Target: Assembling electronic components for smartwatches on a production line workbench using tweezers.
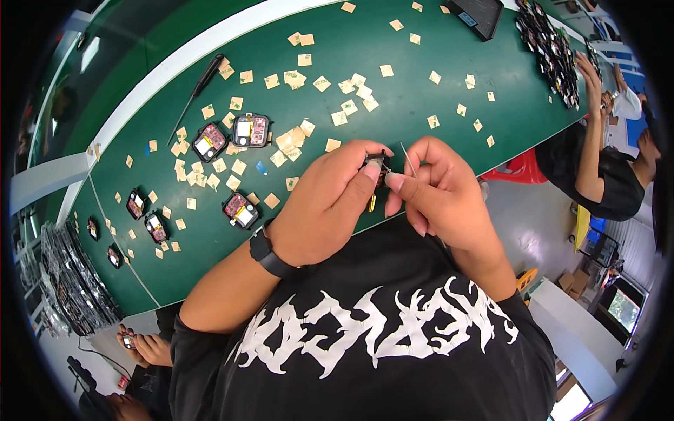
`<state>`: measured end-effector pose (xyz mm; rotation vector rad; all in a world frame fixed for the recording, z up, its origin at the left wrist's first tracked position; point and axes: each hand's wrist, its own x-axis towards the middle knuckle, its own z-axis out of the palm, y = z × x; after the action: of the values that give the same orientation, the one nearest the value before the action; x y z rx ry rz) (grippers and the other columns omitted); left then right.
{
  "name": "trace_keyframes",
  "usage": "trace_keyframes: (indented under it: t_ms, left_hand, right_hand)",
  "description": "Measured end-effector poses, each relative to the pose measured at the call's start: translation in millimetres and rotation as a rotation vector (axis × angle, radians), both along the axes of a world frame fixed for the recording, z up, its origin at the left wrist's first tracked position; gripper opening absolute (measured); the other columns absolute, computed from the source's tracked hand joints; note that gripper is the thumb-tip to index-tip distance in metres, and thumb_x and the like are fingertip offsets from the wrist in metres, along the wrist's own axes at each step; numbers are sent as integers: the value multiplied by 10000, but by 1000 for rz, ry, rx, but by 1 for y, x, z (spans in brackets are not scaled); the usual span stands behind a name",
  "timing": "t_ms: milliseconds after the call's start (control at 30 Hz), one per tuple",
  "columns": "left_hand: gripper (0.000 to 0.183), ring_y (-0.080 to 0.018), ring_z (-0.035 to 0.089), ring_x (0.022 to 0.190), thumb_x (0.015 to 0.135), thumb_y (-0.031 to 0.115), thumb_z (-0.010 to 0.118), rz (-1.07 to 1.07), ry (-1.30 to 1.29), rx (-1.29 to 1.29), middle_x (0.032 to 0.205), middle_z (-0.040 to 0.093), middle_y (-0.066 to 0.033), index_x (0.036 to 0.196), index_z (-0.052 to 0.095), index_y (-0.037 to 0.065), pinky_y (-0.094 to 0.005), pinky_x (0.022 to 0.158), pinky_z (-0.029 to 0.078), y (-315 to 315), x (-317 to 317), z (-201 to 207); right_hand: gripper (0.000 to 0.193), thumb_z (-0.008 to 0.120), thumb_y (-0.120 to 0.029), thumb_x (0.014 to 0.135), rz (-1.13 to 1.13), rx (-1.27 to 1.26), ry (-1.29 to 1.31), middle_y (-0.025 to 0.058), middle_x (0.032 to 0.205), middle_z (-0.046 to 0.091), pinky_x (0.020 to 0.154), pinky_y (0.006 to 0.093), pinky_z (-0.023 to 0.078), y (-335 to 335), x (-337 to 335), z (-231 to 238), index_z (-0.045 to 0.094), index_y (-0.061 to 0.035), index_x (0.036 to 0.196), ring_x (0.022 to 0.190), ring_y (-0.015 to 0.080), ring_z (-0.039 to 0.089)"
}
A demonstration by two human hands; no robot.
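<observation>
My left hand (330,203) wears a black wristband and grips a small black electronic module (377,164) over the near edge of the green table (435,42). My right hand (442,189) pinches thin metal tweezers (408,158), their tip pointing up beside the module. Both hands meet close together above my black printed shirt. Most of the module is hidden by my fingers.
Several square modules with red circuit boards (242,131) and many tan paper squares (291,140) lie scattered on the table. A black screwdriver (199,88) lies far left. A black tray (477,15) and a pile of modules (551,49) sit at right, where another person (604,168) works.
</observation>
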<state>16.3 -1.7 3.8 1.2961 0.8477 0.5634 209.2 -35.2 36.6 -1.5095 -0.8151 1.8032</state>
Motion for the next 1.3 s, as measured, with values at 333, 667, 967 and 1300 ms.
trace_keyframes:
  t_ms: [333, 667, 967, 1300]
  left_hand:
    - [320, -75, 446, 621, 1020, 136, 426, -12, -43, 40, 710, 491, -2, 1241, 581, -35, -248, 574, 376, -3, -1, -9]
    - [318, -94, 467, 644, 1023, 126, 414, -9, -8, 161, 758, 506, -26, 1257, 566, -27, -258, 588, 389, -6, 2, -14]
    - [319, -94, 426, 596, 1030, 146, 411, -13, -212, -512, 800, 538, -47, 1273, 527, -24, -259, 544, 352, 3, 1, -11]
    - [466, -99, 464, 619, 902, 38, 390, 60, -499, -755, 1026, 604, -119, 1352, 454, -67, -245, 543, 381, 8, 1, -14]
  right_hand:
    - [147, 625, -42, 956, 29, -33, 7, 100, 678, 672, 362, 211, 282, 1, 2, 5, 480, -50, 936, 392, 45, 433]
    - [151, 627, -47, 956, 45, -60, 38, 91, 676, 672, 357, 216, 274, 1, 6, -4, 479, -58, 930, 381, 47, 419]
    - [160, 625, -38, 963, 115, 228, -131, 54, 715, 653, 460, 191, 364, -6, 10, -20, 467, -48, 944, 535, 26, 516]
    - [451, 869, -91, 745, 262, 545, -274, 35, 886, 666, 515, 209, 385, -11, 21, -20, 638, -12, 1125, 657, 33, 546]
